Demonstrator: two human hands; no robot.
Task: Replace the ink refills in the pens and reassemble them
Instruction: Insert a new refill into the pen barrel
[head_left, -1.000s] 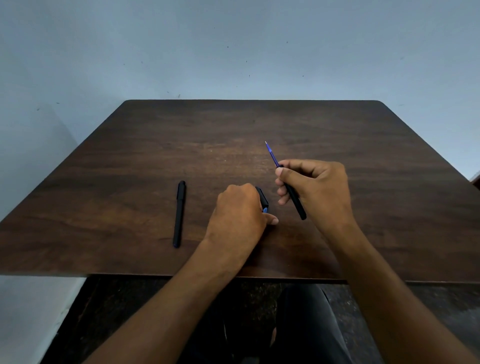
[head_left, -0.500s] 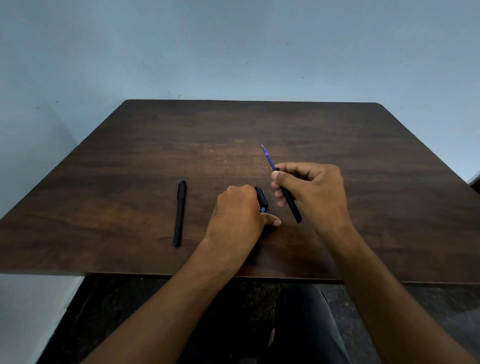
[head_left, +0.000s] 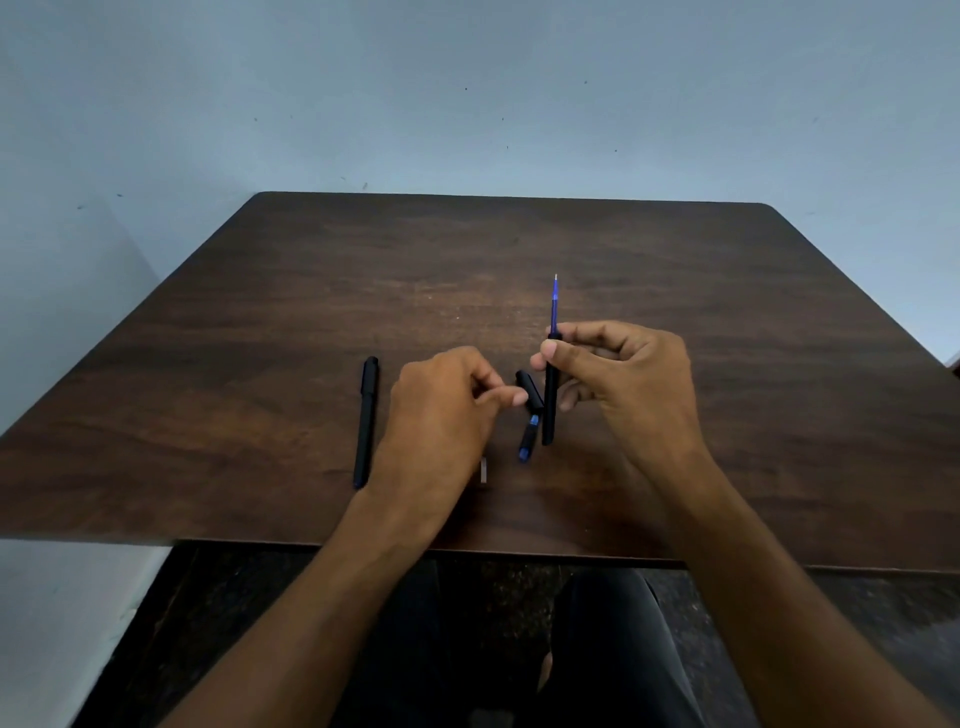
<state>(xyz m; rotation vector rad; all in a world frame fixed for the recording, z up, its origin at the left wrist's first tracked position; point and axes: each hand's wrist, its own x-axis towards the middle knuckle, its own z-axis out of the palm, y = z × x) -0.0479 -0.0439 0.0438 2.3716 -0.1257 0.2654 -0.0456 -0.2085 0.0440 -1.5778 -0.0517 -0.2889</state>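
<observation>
My right hand (head_left: 634, 384) grips a black pen barrel (head_left: 549, 410) between thumb and fingers and holds it nearly upright above the table. A blue refill (head_left: 554, 306) sticks out of the barrel's top, tip up. My left hand (head_left: 441, 415) hovers loosely curled with nothing in it, one fingertip right beside a black cap (head_left: 527, 387) on the table. A short black-and-blue pen piece (head_left: 529, 442) lies just below the cap, next to the barrel's lower end. A whole black pen (head_left: 366, 421) lies to the left of my left hand.
A small pale part (head_left: 484, 471) lies on the dark wooden table (head_left: 727, 415) by my left wrist. The table's front edge runs just under my forearms. A pale blue wall stands behind the table.
My left hand has lifted and opened, uncovering the cap and the black-and-blue piece on the table. My right hand has turned the barrel from slanted to nearly upright.
</observation>
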